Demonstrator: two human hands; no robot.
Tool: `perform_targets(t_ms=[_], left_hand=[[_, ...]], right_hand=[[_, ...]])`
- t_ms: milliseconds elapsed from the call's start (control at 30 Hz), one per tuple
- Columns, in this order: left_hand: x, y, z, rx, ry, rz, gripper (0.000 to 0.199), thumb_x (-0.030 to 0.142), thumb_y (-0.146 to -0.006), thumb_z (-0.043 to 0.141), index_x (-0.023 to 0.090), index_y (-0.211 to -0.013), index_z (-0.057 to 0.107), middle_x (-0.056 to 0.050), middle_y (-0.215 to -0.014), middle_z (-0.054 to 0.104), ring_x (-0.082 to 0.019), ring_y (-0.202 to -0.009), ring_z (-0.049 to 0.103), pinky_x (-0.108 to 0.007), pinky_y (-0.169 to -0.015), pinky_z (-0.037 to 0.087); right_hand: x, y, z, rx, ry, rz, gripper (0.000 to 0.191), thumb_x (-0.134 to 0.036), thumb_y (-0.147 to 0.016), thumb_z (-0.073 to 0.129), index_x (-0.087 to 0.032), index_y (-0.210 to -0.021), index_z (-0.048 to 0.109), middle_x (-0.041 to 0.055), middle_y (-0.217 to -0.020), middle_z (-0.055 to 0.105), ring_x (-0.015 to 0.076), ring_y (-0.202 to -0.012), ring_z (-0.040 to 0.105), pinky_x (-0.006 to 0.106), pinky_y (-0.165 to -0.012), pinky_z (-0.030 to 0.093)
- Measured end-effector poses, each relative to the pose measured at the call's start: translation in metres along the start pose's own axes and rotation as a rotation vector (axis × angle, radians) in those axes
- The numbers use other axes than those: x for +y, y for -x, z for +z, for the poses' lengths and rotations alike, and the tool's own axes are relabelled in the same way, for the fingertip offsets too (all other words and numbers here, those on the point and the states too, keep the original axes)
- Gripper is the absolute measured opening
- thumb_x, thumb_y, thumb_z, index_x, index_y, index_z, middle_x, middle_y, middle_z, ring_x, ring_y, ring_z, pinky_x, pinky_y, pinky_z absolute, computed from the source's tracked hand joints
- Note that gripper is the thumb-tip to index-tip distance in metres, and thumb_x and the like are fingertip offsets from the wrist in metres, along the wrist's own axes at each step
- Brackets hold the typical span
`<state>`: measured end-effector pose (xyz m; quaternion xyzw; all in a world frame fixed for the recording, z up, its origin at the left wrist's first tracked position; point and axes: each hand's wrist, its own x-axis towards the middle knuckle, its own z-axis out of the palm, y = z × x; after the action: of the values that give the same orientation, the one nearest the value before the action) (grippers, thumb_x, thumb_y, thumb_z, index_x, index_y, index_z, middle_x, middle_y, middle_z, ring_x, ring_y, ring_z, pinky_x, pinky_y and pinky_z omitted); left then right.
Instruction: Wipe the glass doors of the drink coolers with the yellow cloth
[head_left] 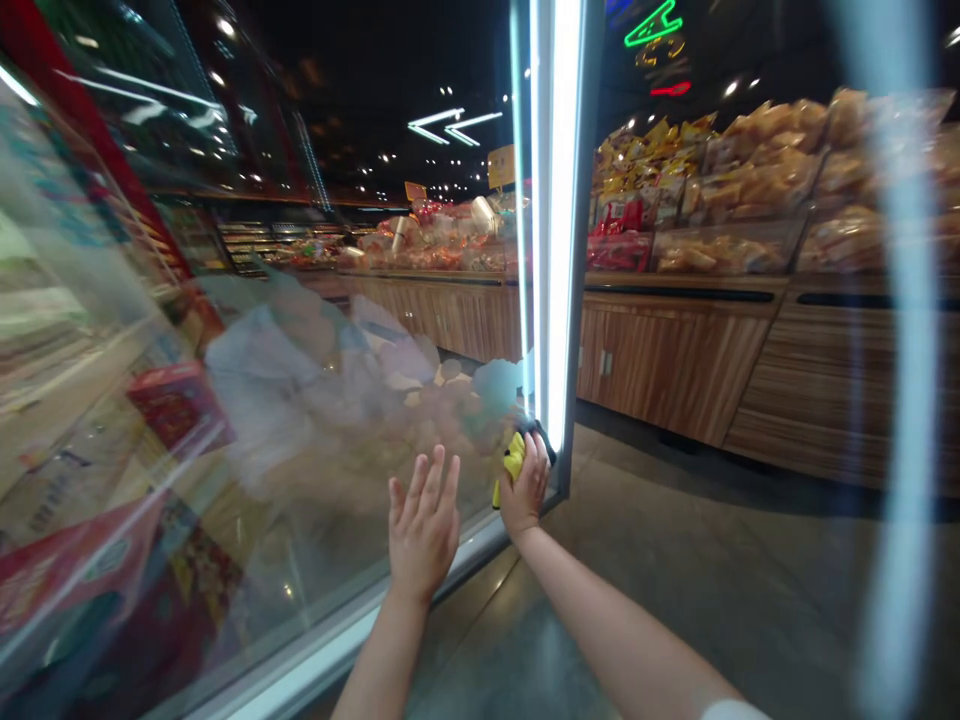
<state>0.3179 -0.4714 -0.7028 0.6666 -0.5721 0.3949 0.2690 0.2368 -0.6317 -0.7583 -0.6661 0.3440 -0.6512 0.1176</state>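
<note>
A large glass door (322,520) with a pale frame stands slanted in front of me. My right hand (527,485) is closed around a bunched yellow cloth (514,455) with dark edges. It presses the cloth at the lower corner of the pane, beside the bright vertical light strip (564,230). To its left, my left hand (424,525) is raised with fingers stretched out, holding nothing. Its palm faces the glass; whether it touches the pane I cannot tell. A blurred reflection of a person shows in the glass.
Wood-fronted counters (667,350) piled with bagged goods (772,150) run behind the door on the right. Red boxes (180,405) show through or in the glass at left. Grey floor (660,580) lies below. A blurred pale vertical band (904,400) crosses the right side.
</note>
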Motion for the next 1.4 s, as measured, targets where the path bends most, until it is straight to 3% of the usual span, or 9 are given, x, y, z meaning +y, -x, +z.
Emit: perform_targets(t_ms=[200,433,533,733,900,1000,1200,1300,1400], left_hand=[[-0.012,0.018,-0.006,-0.020,-0.051,0.073,0.077,0.013,-0.093,0.048,0.026,-0.162,0.017,-0.007,-0.157,0.043,-0.017,-0.155,0.016,-0.045,-0.130,-0.004],[-0.029,0.030,-0.028,0.023,-0.157,0.028,0.076,0.013,-0.094,0.051,0.025,-0.162,0.019,-0.008,-0.155,0.045,-0.017,-0.156,0.016,-0.047,-0.130,-0.006],[-0.040,0.035,-0.039,0.054,-0.183,0.015,0.076,0.014,-0.094,0.051,0.026,-0.162,0.021,-0.007,-0.154,0.047,-0.017,-0.155,0.017,-0.047,-0.130,-0.006],[-0.059,0.042,-0.061,0.126,-0.233,-0.014,0.075,0.012,-0.094,0.050,0.025,-0.162,0.021,-0.007,-0.152,0.049,-0.015,-0.154,0.019,-0.044,-0.130,-0.003],[-0.070,0.054,-0.074,0.094,-0.250,-0.070,0.073,0.013,-0.093,0.048,0.024,-0.161,0.025,-0.009,-0.155,0.045,-0.019,-0.153,0.024,-0.047,-0.129,-0.005],[-0.077,0.063,-0.080,0.063,-0.245,-0.068,0.074,0.013,-0.092,0.049,0.025,-0.161,0.024,-0.009,-0.157,0.043,-0.020,-0.153,0.024,-0.048,-0.129,-0.006],[-0.087,0.072,-0.092,0.072,-0.317,-0.106,0.075,0.013,-0.092,0.051,0.021,-0.162,0.022,-0.013,-0.157,0.043,-0.022,-0.154,0.023,-0.050,-0.129,-0.003],[-0.090,0.073,-0.098,0.094,-0.331,-0.094,0.073,0.014,-0.093,0.051,0.019,-0.161,0.026,-0.014,-0.156,0.044,-0.021,-0.154,0.022,-0.049,-0.130,0.000],[-0.092,0.077,-0.105,0.073,-0.323,-0.112,0.069,0.016,-0.094,0.052,0.020,-0.160,0.030,-0.013,-0.157,0.043,-0.021,-0.155,0.022,-0.047,-0.130,-0.001]], right_hand=[[-0.043,0.012,0.004,-0.026,0.106,-0.014,0.071,-0.028,-0.091,0.049,-0.014,-0.158,0.028,0.0239,-0.151,0.041,0.0370,-0.136,0.040,0.059,-0.108,0.038],[-0.019,0.023,-0.019,-0.282,0.117,-0.675,0.068,-0.017,-0.087,0.059,-0.039,-0.150,0.047,0.0024,-0.139,0.063,0.0232,-0.133,0.050,0.041,-0.120,0.026],[-0.027,0.006,-0.015,-0.233,0.122,-0.607,0.062,-0.015,-0.090,0.056,-0.037,-0.147,0.052,0.0027,-0.143,0.061,0.0249,-0.140,0.046,0.045,-0.123,0.025],[-0.103,0.016,0.002,-0.329,0.037,-0.575,0.063,-0.025,-0.089,0.059,-0.035,-0.151,0.050,0.0041,-0.157,0.048,0.0333,-0.152,0.030,0.057,-0.123,0.023],[-0.062,0.039,-0.011,-0.405,-0.001,-0.916,0.064,-0.016,-0.084,0.060,-0.044,-0.141,0.058,-0.0038,-0.140,0.066,0.0226,-0.139,0.048,0.046,-0.125,0.023],[-0.039,0.024,-0.016,-0.355,0.045,-0.917,0.059,-0.012,-0.086,0.058,-0.040,-0.137,0.063,-0.0013,-0.134,0.070,0.0231,-0.135,0.053,0.047,-0.124,0.023],[-0.113,0.020,0.003,-0.366,0.032,-0.680,0.062,-0.018,-0.089,0.060,-0.036,-0.148,0.053,0.0029,-0.154,0.054,0.0316,-0.148,0.037,0.056,-0.123,0.023],[-0.127,0.046,0.003,-0.481,-0.040,-0.861,0.062,-0.017,-0.092,0.058,-0.042,-0.148,0.051,-0.0025,-0.151,0.057,0.0247,-0.145,0.043,0.049,-0.123,0.025],[-0.103,0.055,-0.007,-0.609,-0.081,-1.042,0.057,-0.014,-0.094,0.056,-0.047,-0.140,0.057,-0.0084,-0.141,0.065,0.0163,-0.134,0.055,0.036,-0.120,0.030]])
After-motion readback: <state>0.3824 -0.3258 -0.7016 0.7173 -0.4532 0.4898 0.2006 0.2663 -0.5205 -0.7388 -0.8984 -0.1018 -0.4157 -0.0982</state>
